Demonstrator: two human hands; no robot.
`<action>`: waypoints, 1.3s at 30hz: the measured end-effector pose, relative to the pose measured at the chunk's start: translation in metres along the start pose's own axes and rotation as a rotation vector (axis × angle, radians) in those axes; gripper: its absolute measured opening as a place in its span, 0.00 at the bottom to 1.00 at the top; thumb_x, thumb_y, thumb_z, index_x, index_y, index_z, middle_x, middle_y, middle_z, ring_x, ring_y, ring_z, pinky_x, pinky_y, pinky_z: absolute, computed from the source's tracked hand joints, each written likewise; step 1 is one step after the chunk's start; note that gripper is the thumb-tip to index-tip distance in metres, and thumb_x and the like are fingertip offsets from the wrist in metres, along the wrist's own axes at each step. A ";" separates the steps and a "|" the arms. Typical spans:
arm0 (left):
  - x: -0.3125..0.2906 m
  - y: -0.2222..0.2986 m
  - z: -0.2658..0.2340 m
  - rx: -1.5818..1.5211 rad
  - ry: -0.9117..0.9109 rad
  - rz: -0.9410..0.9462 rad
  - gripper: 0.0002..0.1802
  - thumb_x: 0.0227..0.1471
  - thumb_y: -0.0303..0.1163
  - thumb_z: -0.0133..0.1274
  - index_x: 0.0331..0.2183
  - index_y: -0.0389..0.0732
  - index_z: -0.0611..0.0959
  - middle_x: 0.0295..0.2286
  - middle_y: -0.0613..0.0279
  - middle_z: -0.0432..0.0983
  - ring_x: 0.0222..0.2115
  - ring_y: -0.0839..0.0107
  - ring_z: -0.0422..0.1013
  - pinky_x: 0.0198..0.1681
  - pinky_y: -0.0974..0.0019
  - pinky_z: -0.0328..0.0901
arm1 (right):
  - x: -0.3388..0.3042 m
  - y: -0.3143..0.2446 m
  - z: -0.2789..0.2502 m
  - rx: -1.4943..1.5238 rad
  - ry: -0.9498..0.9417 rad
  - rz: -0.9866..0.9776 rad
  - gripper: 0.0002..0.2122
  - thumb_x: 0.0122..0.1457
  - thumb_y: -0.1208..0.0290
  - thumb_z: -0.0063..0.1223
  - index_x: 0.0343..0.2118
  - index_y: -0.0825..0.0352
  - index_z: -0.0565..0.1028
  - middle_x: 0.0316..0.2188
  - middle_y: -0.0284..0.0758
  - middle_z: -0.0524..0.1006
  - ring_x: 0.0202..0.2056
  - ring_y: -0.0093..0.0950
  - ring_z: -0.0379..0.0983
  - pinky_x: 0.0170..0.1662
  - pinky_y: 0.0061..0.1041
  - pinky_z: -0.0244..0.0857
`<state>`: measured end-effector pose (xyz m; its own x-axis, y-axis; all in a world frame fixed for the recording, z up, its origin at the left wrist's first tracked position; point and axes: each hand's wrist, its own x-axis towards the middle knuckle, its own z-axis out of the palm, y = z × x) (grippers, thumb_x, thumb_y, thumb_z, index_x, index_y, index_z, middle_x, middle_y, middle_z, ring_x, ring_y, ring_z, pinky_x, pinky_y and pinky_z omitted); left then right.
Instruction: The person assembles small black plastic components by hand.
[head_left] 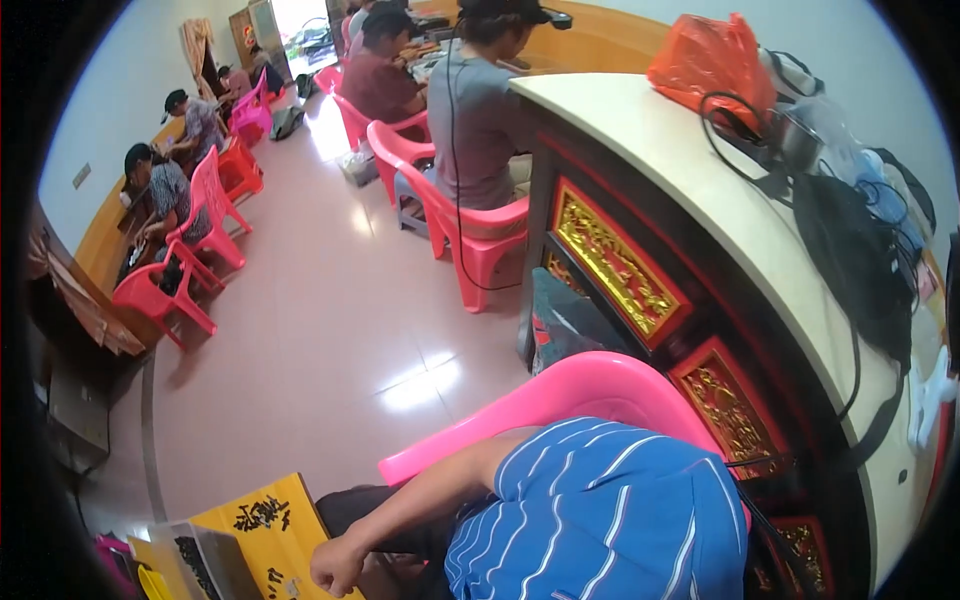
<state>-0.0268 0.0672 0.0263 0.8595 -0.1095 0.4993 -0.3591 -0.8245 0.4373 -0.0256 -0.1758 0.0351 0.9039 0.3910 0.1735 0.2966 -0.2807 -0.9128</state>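
Observation:
My right arm reaches left from a blue, white-striped sleeve. My right hand (340, 566) is closed, fingers curled down, at the near edge of a yellow board (297, 500). What it holds, if anything, is hidden. On the board lies a pile of small dark pieces (262, 514), with a few more loose bits (275, 577) near my hand. A translucent plastic box (222, 560) with dark contents stands at the board's left. My left hand is out of view.
A pink chair (600, 372) is around me. On my right, a dark carved cabinet (620, 262) has a cream top (640, 125) bearing a red plastic bag (715, 72), a black bag (850, 240) and cables. Several people sit along both walls on pink chairs; tiled floor (290, 400) runs between.

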 end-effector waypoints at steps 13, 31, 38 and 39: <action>-0.006 0.010 -0.006 0.040 -0.042 0.038 0.18 0.55 0.31 0.55 0.46 0.31 0.80 0.38 0.44 0.79 0.39 0.53 0.75 0.45 0.60 0.68 | -0.006 -0.033 -0.001 0.110 -0.110 0.004 0.06 0.53 0.70 0.57 0.25 0.67 0.80 0.23 0.31 0.82 0.26 0.22 0.80 0.30 0.23 0.71; 0.008 -0.009 0.014 -0.196 0.164 -0.142 0.04 0.54 0.23 0.53 0.34 0.35 0.80 0.31 0.53 0.77 0.33 0.57 0.75 0.38 0.63 0.68 | -0.027 -0.017 0.004 0.190 -0.496 0.098 0.06 0.61 0.71 0.54 0.30 0.67 0.76 0.23 0.30 0.76 0.27 0.18 0.73 0.31 0.20 0.68; -0.013 -0.006 -0.006 -0.149 0.184 -0.255 0.03 0.53 0.22 0.55 0.33 0.34 0.80 0.30 0.54 0.77 0.30 0.63 0.76 0.33 0.66 0.70 | -0.013 0.003 0.030 0.620 -0.690 0.257 0.06 0.64 0.73 0.52 0.34 0.70 0.75 0.27 0.30 0.76 0.30 0.18 0.72 0.37 0.18 0.68; -0.015 -0.005 -0.006 -0.132 0.184 -0.267 0.03 0.53 0.22 0.55 0.33 0.34 0.80 0.30 0.54 0.77 0.30 0.63 0.76 0.33 0.66 0.70 | -0.012 0.007 0.032 0.632 -0.706 0.255 0.06 0.64 0.73 0.52 0.34 0.70 0.75 0.27 0.30 0.76 0.30 0.18 0.72 0.37 0.18 0.68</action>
<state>-0.0400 0.0761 0.0208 0.8541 0.2120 0.4750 -0.1847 -0.7300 0.6580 -0.0445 -0.1550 0.0149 0.4652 0.8756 -0.1297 -0.2881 0.0112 -0.9575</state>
